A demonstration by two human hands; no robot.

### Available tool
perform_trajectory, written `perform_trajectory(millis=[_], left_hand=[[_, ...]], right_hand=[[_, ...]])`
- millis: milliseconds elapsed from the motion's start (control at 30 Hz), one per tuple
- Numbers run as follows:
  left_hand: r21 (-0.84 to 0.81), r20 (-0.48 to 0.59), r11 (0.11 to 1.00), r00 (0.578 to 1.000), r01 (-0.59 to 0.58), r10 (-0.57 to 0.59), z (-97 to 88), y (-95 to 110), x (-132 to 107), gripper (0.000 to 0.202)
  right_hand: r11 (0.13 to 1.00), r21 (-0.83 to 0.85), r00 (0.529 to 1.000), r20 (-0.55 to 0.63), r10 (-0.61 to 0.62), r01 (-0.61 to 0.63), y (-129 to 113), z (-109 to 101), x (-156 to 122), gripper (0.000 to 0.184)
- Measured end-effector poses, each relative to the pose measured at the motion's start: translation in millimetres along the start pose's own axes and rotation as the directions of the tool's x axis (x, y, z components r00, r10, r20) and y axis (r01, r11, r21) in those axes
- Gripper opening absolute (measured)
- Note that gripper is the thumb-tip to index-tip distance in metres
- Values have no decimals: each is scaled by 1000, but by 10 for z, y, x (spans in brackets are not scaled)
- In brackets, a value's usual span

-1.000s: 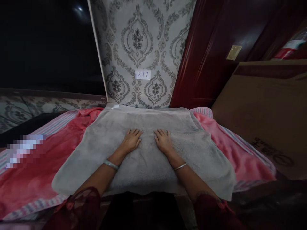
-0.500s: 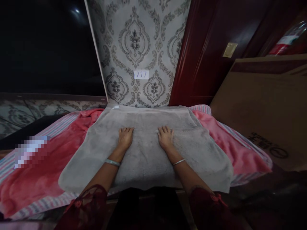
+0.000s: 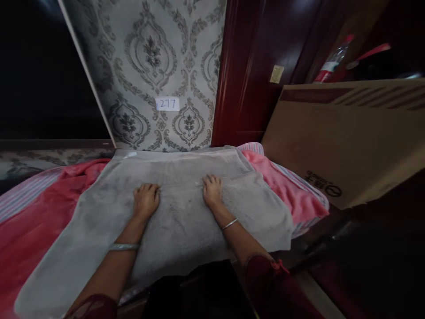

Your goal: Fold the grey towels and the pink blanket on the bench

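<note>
Lying plush and faintly creased over a stripe-edged red blanket [image 3: 40, 241], the grey cloth [image 3: 181, 217] meets the left hand [image 3: 146, 201] and right hand [image 3: 213, 191] — each grip loosely curled, any pinch unclear — spaced wider than 1 second ago.

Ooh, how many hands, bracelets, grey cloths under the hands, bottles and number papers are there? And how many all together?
Hands: 2, left hand and right hand
Bracelets: 2, left bracelet and right bracelet
Grey cloth under the hands: 1
Bottle: 1
Number paper: 1
Total: 7
</note>
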State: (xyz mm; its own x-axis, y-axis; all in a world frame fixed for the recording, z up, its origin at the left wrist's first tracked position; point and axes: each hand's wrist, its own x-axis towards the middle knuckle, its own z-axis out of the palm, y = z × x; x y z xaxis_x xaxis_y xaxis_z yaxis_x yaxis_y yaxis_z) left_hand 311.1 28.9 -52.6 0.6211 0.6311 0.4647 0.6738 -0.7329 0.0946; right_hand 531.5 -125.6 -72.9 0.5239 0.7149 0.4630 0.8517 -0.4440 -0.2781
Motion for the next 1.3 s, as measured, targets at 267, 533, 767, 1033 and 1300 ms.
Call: perform_trajectory(millis=[267,533,767,1033,1300], left_hand=[[94,24,994,998,54,-57,-22,19,-28,48],[83,10,996,999,40,-41,-4,-23,-17,49],[63,49,996,997,58,-61,-29,-2,-9,48],[116,23,992,998,52,-55,14,-24,4,44],[156,32,987,998,43,-48,68,-67,31,45]], right_hand=[[999,-45,997,74,-4,8,54,3,-29,42],[945,-268,972,91,217,-186,1103,-368,-64,47],[934,-299,974,48,221,-197,1679,-762,-25,45],[929,-210,951,-24,307,-305,1944,-782,656,53],[904,-165,894,162,418,-393,2272,-553,1047,35]])
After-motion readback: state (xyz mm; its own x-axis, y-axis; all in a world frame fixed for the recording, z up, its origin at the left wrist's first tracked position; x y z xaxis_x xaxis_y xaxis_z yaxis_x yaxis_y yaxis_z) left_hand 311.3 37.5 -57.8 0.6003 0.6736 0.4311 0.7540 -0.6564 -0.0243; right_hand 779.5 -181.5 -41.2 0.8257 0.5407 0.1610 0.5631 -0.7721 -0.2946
